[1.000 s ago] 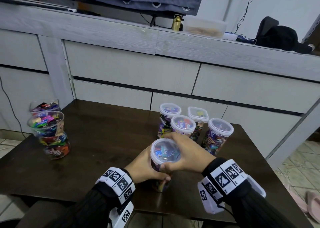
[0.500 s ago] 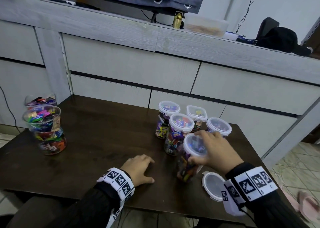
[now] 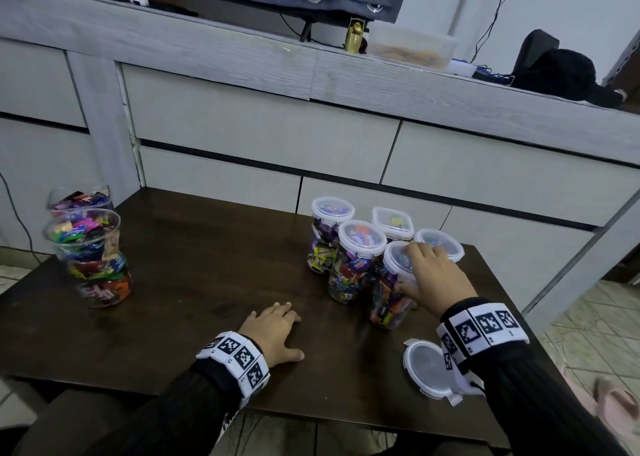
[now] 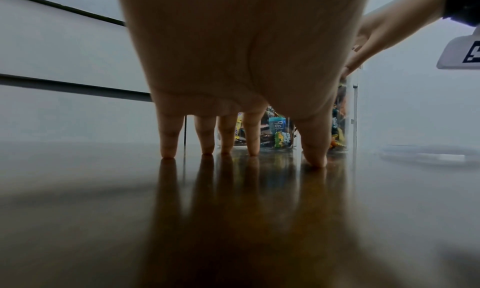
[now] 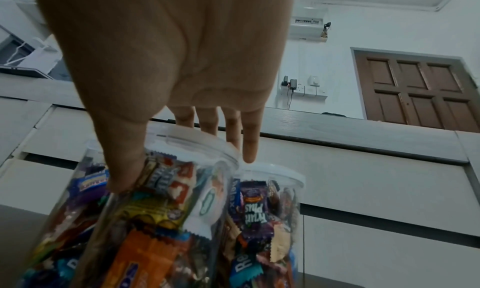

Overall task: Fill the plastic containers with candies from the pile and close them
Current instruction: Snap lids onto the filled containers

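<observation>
A clear container [image 3: 388,303] packed with wrapped candies stands at the right of the dark table [image 3: 194,268], its lid on. My right hand [image 3: 410,268] holds it by the top, fingers over the lid and thumb against its side. The right wrist view shows the same container [image 5: 155,220] under my right hand [image 5: 179,163]. My left hand [image 3: 277,327] rests on the table with nothing in it; in the left wrist view the fingertips of the left hand [image 4: 254,155] touch the wood. Several closed containers [image 3: 358,258] stand just behind. A loose lid [image 3: 424,369] lies near the front edge.
Two open tubs of candies [image 3: 90,251] stand stacked at the table's left edge. A grey drawer cabinet [image 3: 263,129] rises directly behind the table. Another closed container [image 5: 270,210] stands right beside the held one. Tiled floor [image 3: 595,317] lies to the right.
My right hand carried the closed container from the table's front middle back and right to the group. My left hand let go of it and came down flat on the table.
</observation>
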Available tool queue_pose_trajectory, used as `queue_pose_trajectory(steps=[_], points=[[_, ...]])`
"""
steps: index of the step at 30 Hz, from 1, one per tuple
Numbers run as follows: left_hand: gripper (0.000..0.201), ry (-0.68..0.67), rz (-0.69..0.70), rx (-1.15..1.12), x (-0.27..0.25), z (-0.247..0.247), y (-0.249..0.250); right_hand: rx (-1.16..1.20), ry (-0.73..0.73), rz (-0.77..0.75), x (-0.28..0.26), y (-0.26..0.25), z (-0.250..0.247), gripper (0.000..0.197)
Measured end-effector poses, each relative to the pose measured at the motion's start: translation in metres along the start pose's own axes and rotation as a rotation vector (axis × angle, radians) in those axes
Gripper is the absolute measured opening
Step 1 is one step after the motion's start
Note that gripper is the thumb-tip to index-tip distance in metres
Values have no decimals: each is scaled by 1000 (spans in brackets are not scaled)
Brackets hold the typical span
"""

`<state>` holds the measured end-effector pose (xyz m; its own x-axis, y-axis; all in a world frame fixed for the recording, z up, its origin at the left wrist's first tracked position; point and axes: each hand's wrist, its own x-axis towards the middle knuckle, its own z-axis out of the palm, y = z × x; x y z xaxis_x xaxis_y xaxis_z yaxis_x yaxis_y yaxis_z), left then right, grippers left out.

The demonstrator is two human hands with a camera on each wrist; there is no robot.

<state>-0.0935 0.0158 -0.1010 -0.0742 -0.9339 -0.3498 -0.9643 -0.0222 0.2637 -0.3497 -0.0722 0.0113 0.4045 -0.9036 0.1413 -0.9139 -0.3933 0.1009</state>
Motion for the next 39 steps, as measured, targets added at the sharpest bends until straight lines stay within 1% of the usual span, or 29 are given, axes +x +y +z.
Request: queue_pose_trajectory(steps=[2,4,6,8,10,12,13,14,16,18,20,21,23,26,29,31,34,37,39], points=[[75,1,0,6,-1,0,0,-25,5,8,0,-1,0,59],[70,40,8,20,-3,-1,-1,-45,7,12,-1,-1,2,61],[61,167,23,23,-9,-7,-4,-54,-2,15,-4,0,4,67],[51,370,22,-8,-18,-19,-12,-31,-14,46,-8,2,6,80],[46,602,-10,-54,-29,-35,-27,33,47,107,-15,6,7,87],[46,861,-60,-81,-41,-55,-47,103,169,177,-23,12,9,84],[48,992,-93,-69,-47,-64,-59,122,205,212,-27,15,10,81],[52,1113,-136,-50,-53,-73,-72,129,200,250,-31,18,13,80],[66,1294,-277,-55,-61,-86,-100,128,83,324,-38,24,19,80],[83,1376,-458,-137,-65,-93,-128,130,-112,379,-41,28,30,82],[95,1388,-605,-257,-65,-93,-152,125,-317,380,-43,28,44,87],[100,1383,-655,-322,-63,-91,-162,133,-398,375,-43,26,51,92],[107,1363,-722,-448,-59,-83,-176,165,-514,375,-45,21,61,100],[106,1358,-738,-622,-50,-74,-191,122,-603,343,-45,16,72,104],[97,1399,-728,-675,-47,-67,-197,26,-617,306,-45,15,77,102],[97,1403,-704,-668,-47,-63,-193,-27,-622,285,-45,14,79,100],[103,1356,-604,-691,-47,-56,-177,-22,-626,269,-46,10,79,95],[109,1238,-465,-763,-47,-52,-150,38,-590,242,-47,5,77,84],[110,1134,-364,-801,-44,-48,-128,68,-566,199,-47,0,70,82]])
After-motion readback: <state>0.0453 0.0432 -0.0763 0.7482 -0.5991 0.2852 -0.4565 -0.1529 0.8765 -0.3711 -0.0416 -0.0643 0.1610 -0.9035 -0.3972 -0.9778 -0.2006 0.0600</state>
